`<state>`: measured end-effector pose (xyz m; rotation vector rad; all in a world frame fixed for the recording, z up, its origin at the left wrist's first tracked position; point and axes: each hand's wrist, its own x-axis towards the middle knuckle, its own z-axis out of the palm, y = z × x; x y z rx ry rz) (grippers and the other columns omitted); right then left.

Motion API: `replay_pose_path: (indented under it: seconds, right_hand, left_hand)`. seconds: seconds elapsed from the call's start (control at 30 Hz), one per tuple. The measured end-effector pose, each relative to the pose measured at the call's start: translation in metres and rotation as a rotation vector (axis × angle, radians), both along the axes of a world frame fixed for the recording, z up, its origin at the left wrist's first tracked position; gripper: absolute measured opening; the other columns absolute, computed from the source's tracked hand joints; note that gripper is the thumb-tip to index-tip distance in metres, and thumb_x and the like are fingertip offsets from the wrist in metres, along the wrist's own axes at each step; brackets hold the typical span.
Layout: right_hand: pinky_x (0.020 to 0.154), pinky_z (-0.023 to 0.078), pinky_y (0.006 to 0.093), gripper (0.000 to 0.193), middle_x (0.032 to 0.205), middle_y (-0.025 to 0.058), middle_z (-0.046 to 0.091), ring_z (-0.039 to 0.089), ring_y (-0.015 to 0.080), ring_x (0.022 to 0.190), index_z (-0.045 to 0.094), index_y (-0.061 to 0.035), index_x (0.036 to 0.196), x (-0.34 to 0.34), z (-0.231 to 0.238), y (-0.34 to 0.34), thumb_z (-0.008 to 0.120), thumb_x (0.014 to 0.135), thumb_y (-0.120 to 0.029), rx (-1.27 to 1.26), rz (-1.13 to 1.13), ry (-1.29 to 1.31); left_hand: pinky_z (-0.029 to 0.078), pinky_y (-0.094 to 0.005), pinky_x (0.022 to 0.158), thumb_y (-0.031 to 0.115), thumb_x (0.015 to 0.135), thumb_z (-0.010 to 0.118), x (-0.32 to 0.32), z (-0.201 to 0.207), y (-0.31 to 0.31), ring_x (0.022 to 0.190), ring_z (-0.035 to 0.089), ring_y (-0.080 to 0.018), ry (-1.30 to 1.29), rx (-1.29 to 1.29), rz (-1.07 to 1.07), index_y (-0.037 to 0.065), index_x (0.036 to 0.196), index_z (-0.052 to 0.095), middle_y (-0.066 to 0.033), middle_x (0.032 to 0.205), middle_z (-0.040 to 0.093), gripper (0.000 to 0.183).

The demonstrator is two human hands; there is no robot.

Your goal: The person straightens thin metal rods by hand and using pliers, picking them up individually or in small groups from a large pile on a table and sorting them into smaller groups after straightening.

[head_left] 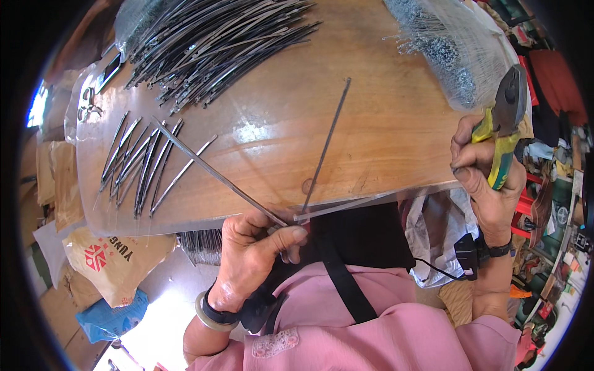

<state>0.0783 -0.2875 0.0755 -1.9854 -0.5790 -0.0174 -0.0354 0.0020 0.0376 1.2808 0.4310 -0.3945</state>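
Your left hand [257, 248] pinched one end of a slender dark rod [216, 174] between thumb and fingers, the rod slanting across the tabletop [272, 164]. Your right hand [493, 193] was closed around yellow-handled pliers [508, 114].

The worktop [390, 130] is brightly lit; white glare is thrown back from its middle, and faint shadows are cast near its front edge. Sheen is caught by the metal strip [218, 174] above it. Below its left corner, the floor [164, 315] is washed out. Its edges are bent by the fisheye; rightward, clutter [560, 216] is rendered softer.
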Motion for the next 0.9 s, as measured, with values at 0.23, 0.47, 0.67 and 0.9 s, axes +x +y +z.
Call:
replay_pose_path:
  seconds: [0.23,0.47,0.67,0.9]
  right_hand:
    - [0.079,0.046,0.0363,0.02,0.1,0.0137,0.06,0.06,0.0255,0.089,0.065,0.0004,0.085,-0.002,0.003,0.017,0.074,0.071,-0.01,-0.258,0.178,-0.096]
    - [0.089,0.037,0.0502,0.029,0.103,0.014,0.058,0.057,0.0315,0.089,0.061,0.0016,0.083,0.006,-0.017,0.045,0.067,0.056,-0.006,-0.4,0.456,-0.274]
    - [0.085,0.035,0.0462,0.028,0.1,0.0129,0.057,0.056,0.03,0.084,0.062,0.0011,0.083,-0.002,-0.021,0.045,0.066,0.056,-0.006,-0.426,0.431,-0.28]
    - [0.081,0.035,0.0437,0.026,0.099,0.0133,0.056,0.055,0.0285,0.083,0.063,-0.0005,0.079,-0.013,-0.012,0.052,0.066,0.054,-0.007,-0.367,0.427,-0.262]
  left_hand:
    - [0.049,-0.0227,0.058,-0.007,0.082,0.069,0.005,0.005,-0.012,0.065,0.062,-0.0113,0.061,-0.044,-0.157,-0.007,0.09,0.065,-0.0092,0.08,0.067,0.009]
    - [0.048,-0.0215,0.056,-0.006,0.082,0.069,0.004,0.004,-0.012,0.062,0.059,-0.0086,0.129,-0.006,-0.222,-0.007,0.091,0.065,-0.0079,0.082,0.067,0.009]
    - [0.052,-0.0263,0.078,-0.009,0.083,0.065,0.013,0.01,-0.002,0.086,0.064,-0.0137,0.125,-0.062,-0.337,-0.009,0.1,0.066,-0.0101,0.098,0.068,0.017]
    - [0.052,-0.0296,0.077,-0.003,0.082,0.063,0.039,0.024,-0.012,0.082,0.066,-0.018,-0.007,0.089,-0.374,-0.007,0.103,0.065,-0.0128,0.093,0.071,0.021]
